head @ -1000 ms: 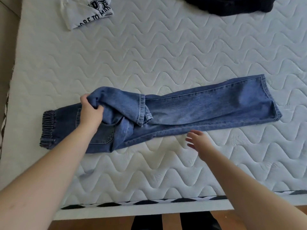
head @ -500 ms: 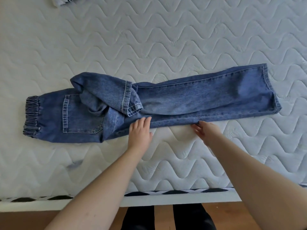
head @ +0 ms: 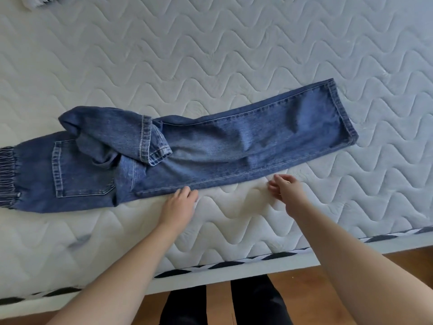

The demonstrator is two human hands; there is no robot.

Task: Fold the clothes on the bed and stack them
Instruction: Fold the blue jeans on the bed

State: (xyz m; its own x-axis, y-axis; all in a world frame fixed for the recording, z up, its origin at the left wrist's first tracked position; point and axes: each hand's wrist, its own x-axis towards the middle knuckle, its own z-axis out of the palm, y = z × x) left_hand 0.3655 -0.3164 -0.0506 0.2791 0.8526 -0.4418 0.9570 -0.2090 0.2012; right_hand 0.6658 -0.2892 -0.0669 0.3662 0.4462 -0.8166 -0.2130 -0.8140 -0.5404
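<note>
From the head view, the jeans (head: 210, 146) lie lengthwise across the mattress (head: 257, 55), one leg flopped back toward the waist, and the person's left hand (head: 179, 205) rests flat-fingered at the near seam while the right hand (head: 284, 187) hovers beside it, fingers loosely curled on nothing — probably lining up the edge before the next fold.

This is a bedroom in a home. A bed with a bare white mattress (head: 234, 55), quilted in wavy stitching, spreads beneath and beyond the hands, its near edge trimmed with black-and-white striped piping (head: 269, 256). A pair of blue jeans (head: 234, 146) lies across it just beyond the hands, and a scrap of white printed clothing (head: 35, 1) shows far off to their left. Behind the hands, warm brown wooden flooring (head: 302, 292) runs along the bed's edge.
</note>
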